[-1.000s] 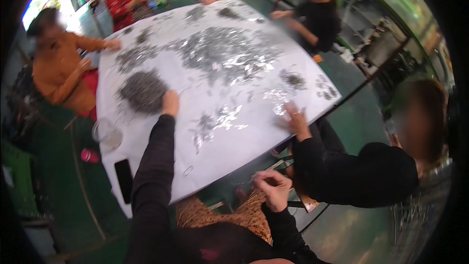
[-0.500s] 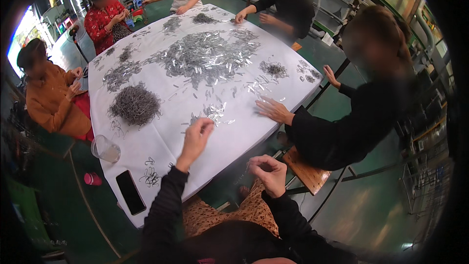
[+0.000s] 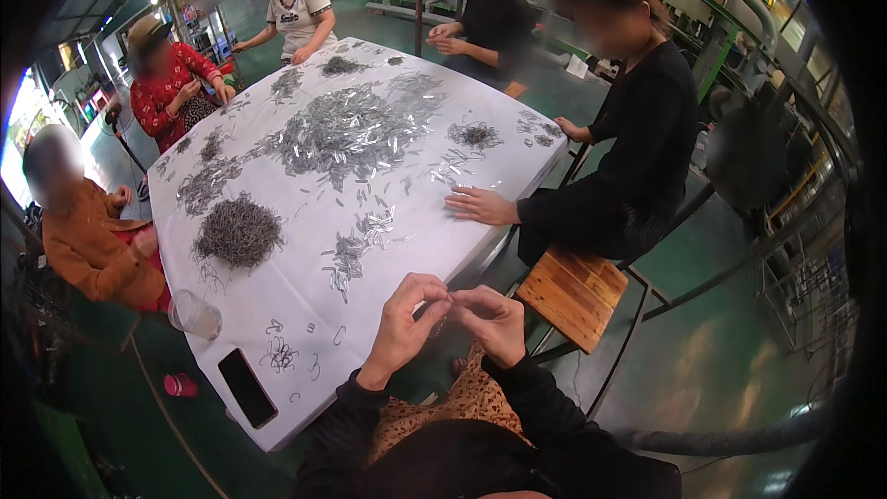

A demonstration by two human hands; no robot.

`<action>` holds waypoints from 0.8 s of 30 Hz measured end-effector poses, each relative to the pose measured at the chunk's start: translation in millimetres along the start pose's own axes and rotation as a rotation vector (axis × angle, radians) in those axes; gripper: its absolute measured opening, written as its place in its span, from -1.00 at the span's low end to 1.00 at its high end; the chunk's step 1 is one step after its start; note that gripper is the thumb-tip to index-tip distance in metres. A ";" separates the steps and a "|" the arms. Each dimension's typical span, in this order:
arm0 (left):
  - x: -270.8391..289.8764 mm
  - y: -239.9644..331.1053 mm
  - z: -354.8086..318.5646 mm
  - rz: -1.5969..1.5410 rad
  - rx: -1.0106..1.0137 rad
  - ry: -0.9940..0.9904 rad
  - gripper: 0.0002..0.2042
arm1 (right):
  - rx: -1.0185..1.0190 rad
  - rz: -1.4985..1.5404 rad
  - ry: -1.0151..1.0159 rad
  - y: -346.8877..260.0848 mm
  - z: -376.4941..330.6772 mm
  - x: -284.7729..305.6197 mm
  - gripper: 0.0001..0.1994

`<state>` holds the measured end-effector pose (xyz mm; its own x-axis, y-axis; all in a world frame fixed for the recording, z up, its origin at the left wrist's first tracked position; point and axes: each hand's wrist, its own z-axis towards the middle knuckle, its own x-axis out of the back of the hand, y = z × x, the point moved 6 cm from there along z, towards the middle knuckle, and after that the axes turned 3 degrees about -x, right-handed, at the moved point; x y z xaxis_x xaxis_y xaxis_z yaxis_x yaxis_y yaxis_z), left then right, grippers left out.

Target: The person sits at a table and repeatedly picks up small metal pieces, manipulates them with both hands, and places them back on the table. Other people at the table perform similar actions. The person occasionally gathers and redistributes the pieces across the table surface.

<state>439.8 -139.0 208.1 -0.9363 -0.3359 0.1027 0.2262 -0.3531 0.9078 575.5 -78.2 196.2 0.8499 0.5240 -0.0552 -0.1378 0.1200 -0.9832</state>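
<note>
left hand point(image 3: 408, 322), right hand point(image 3: 494, 322): jointly pinching small item point(image 3: 450, 296), kind unclear | silver pieces point(image 3: 342, 134) on white table point(image 3: 425, 254)

Metal pieces point(image 3: 346, 134) shiny; wooden stool seat point(image 3: 575, 296) glossy.

Just right of the dark wire pile point(image 3: 238, 233), bare table point(image 3: 300, 288) leaves a passage; silver clips point(image 3: 347, 259) bound it farther right, while a cup point(image 3: 205, 319) and loose hooks point(image 3: 280, 354) obstruct the pile's near side.
</note>
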 end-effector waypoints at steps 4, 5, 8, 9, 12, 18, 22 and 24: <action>-5.7 27.5 7.1 0.111 -0.098 0.080 -0.89 | 0.040 0.036 0.010 -19.1 -0.6 3.6 -0.81; -7.9 39.9 10.1 0.151 -0.162 0.090 -0.88 | 0.037 0.057 0.016 -24.5 -0.9 4.8 -0.81; -17.5 82.1 28.2 0.222 -0.330 0.103 -0.88 | 0.160 0.089 0.080 -55.2 0.6 13.7 -0.81; -21.7 97.4 35.7 0.217 -0.371 0.097 -0.88 | 0.248 0.060 0.075 -71.5 2.5 18.1 -0.80; -36.2 146.3 57.1 0.168 -0.508 0.036 -0.85 | 0.424 -0.077 0.106 -121.5 0.2 32.5 -0.78; -51.7 191.5 62.4 0.068 -0.647 0.068 -0.77 | 0.798 0.032 0.229 -226.1 -25.6 66.7 -0.81; -55.6 119.0 62.9 0.097 -0.465 -0.052 -0.83 | 0.940 -0.030 0.232 -279.1 -53.1 105.4 -0.77; -74.1 40.0 62.5 -0.022 -0.121 -0.268 -0.84 | 0.960 0.004 0.236 -302.8 -72.2 128.0 -0.78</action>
<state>501.4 -73.7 262.2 -0.9753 -0.0895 0.2017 0.2200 -0.4650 0.8576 762.8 -108.4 474.3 0.9138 0.3568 -0.1940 -0.4061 0.8062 -0.4303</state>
